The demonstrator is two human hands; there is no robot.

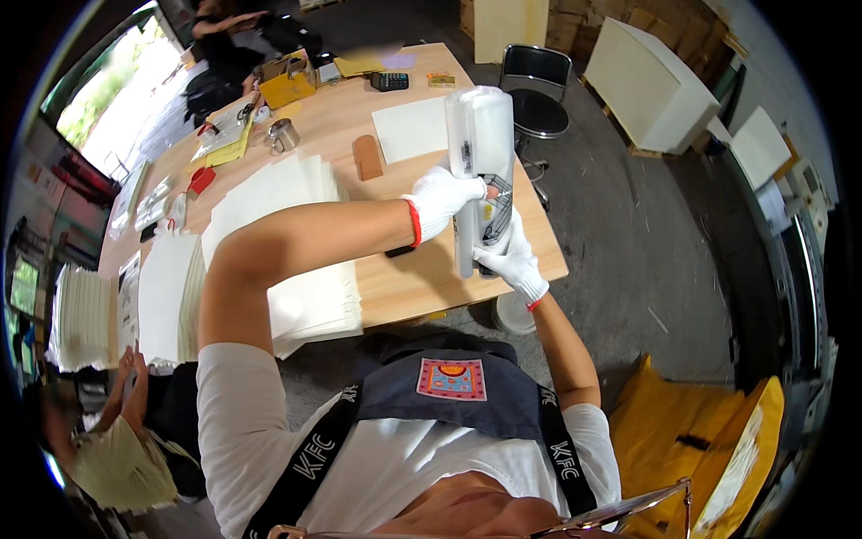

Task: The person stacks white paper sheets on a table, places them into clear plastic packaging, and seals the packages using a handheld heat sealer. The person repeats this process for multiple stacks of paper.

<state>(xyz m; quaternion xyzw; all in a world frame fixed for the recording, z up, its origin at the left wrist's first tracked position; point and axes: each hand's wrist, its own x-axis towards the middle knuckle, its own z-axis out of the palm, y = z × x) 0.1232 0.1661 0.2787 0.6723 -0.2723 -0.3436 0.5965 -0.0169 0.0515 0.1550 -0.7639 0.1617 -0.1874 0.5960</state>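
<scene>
Above the right end of the wooden table, a long bundle of clear plastic bags (489, 121) is held almost upright, with dark printing on its lower half. My left hand (443, 199), in a white glove with a red cuff, grips it around the middle from the left, a bare fingertip poking out. Lower down, my right hand (514, 260), gloved the same way, has its fingers closed on the bundle's near end. A white sheet (411, 129) and a brown flat piece (367, 157) lie on the table left of the bundle.
Stacks of white sheets (260, 202) cover the left of the wooden table (409, 296). A calculator (390, 82), metal mug (283, 135) and yellow box (287, 83) stand farther back. One co-worker (126, 449) is at left, another (220, 45) beyond. A black chair (536, 90) stands right.
</scene>
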